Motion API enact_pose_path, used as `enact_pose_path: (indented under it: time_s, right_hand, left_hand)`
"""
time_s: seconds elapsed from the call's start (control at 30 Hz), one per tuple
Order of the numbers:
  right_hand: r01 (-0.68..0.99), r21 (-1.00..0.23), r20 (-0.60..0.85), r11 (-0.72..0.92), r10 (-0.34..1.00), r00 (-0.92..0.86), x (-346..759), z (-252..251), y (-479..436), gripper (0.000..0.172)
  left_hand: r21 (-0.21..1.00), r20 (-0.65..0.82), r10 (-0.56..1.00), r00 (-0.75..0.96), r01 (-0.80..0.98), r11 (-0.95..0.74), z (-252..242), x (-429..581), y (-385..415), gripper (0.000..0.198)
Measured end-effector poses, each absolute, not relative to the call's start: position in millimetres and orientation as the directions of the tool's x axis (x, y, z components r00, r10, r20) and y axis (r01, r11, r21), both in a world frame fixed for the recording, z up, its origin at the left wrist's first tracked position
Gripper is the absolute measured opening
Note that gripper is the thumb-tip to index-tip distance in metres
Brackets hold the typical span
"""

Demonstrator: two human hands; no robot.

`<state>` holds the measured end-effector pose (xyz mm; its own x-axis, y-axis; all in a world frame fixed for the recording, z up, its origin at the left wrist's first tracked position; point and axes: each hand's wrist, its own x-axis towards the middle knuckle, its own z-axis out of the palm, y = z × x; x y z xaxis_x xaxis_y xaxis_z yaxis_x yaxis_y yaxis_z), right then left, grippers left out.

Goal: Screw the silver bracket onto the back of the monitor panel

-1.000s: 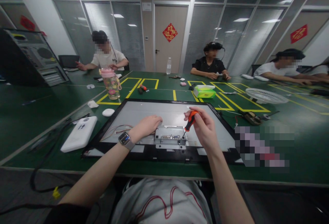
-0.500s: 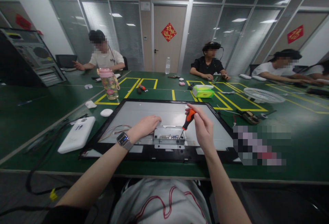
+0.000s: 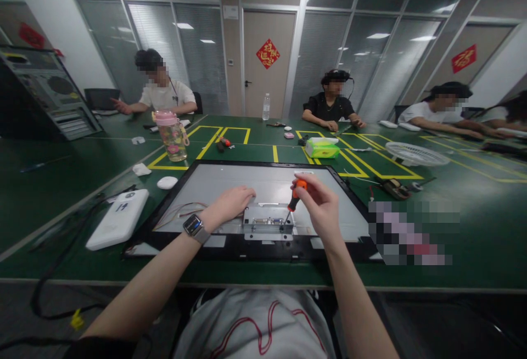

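My right hand [image 3: 321, 205] has its fingers round the orange-and-black handle of a screwdriver [image 3: 297, 193]. The shaft tilts down to the right end of a metal bracket [image 3: 267, 212] with connectors along it; whether the tip sits in a screw is too small to tell. My left hand [image 3: 230, 205], a watch on its wrist, lies with fingers stretched out beside the bracket's upper left corner; its fingertips' underside is hidden. Both hands are over a flat display panel [image 3: 214, 177] with a black frame, lying grey side up. Thin wires [image 3: 175, 211] run over its left part.
Left of the panel are a white power bank [image 3: 119, 219], a white oval case [image 3: 167, 183] and a pink-lidded bottle [image 3: 171, 136]. Behind it stands a green tissue pack [image 3: 321, 147]. A white round grille [image 3: 416, 153] lies to the right. Several people sit across the table.
The screwdriver's handle is now lower and more upright, with my right hand's fingers shifted around it. My left hand stays at the bracket. The whole view has shifted slightly.
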<state>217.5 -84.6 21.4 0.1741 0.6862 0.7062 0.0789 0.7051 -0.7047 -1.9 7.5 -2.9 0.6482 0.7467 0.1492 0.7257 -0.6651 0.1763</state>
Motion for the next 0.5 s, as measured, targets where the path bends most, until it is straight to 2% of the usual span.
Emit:
enact_pose_path:
  time_s: [0.1, 0.23, 0.4, 0.5]
  right_hand:
    - [0.11, -0.679, 0.732, 0.726, 0.657, 0.18, 218.3, 22.1, -85.1, 0.014]
    - [0.044, -0.728, 0.684, 0.684, 0.721, 0.108, 218.6, 21.3, -85.7, 0.025]
    - [0.094, -0.682, 0.728, 0.725, 0.661, 0.181, 218.7, 21.0, -84.3, 0.014]
    - [0.067, -0.704, 0.709, 0.707, 0.692, 0.134, 219.1, 20.8, -84.8, 0.021]
  left_hand:
    - [0.179, 0.147, 0.75, 0.645, 0.728, -0.661, -3.3, -1.8, 8.1, 0.035]
    - [0.178, 0.147, 0.753, 0.642, 0.731, -0.658, -3.1, -1.7, 8.0, 0.035]
    - [0.179, 0.145, 0.751, 0.644, 0.729, -0.66, -3.0, -2.1, 7.9, 0.036]
    - [0.183, 0.14, 0.752, 0.645, 0.729, -0.659, -2.1, -2.1, 7.0, 0.036]
